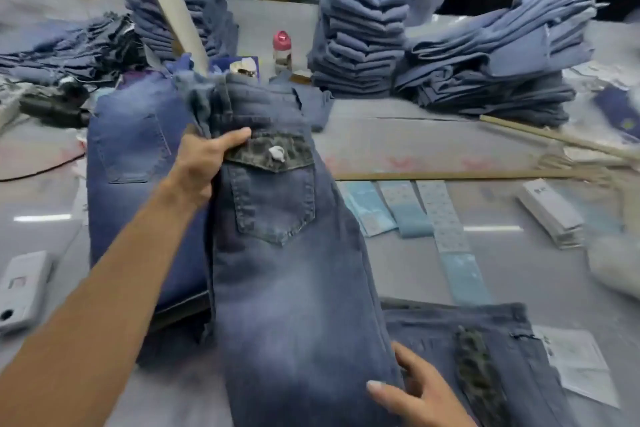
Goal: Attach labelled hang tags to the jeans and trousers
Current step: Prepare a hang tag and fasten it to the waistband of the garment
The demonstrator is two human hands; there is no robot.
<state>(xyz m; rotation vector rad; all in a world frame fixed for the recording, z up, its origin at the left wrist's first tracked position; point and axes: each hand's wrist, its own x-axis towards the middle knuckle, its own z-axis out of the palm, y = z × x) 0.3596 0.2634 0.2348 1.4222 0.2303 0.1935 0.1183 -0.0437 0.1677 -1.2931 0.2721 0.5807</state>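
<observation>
Denim in a faded dark blue fills the middle of the view: a pair of jeans [294, 253] is held up over the grey table [398, 139], its back pocket with a patterned flap and a white button facing the camera. The jeans are gripped near the waistband by the left hand [204, 163], thumb laid across the flap's upper edge and fingers hidden behind the cloth. The right hand [419, 392] is laid against the lower right edge of the jeans with fingers fairly straight, gripping nothing that can be seen. Another pair of jeans [485, 357] lies flat at the lower right, with a white hang tag [581, 364] at its side. Pale blue label strips [415, 211] lie on the table beyond, beside a stack of white tags [550, 211]. Folded jeans stacks [363, 38] stand at the far side, near a pink-capped bottle [282, 52].
</observation>
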